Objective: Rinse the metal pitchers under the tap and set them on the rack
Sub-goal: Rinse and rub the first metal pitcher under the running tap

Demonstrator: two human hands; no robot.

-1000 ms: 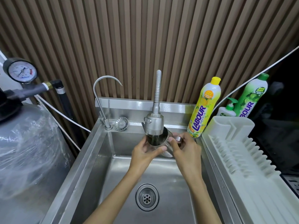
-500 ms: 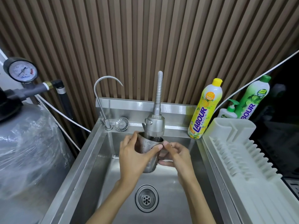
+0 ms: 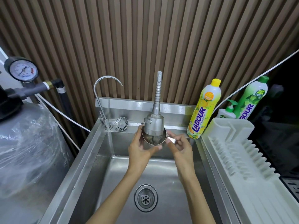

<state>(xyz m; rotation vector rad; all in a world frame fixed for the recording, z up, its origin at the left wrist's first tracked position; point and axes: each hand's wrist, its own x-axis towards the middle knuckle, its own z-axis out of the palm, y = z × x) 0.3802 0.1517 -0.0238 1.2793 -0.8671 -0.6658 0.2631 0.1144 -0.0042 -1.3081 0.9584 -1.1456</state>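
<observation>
pitcher (image 3: 153,140) sat just under the tap (image 3: 154,125) over the sink (image 3: 97,159), left hand (image 3: 140,149) wrapped round its body, right hand (image 3: 179,146) pinching the handle; risk was wet steel slipping from that light pinch, or the rim knocking the tap on the way to the rack (image 3: 242,159)

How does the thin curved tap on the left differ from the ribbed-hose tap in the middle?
The thin curved tap is a smooth, slim tube; the ribbed-hose tap ends in a thick spray head. A metal pitcher is held under the ribbed-hose tap; nothing is under the thin curved tap. Both are silver metal, at the back of the sink.
</observation>
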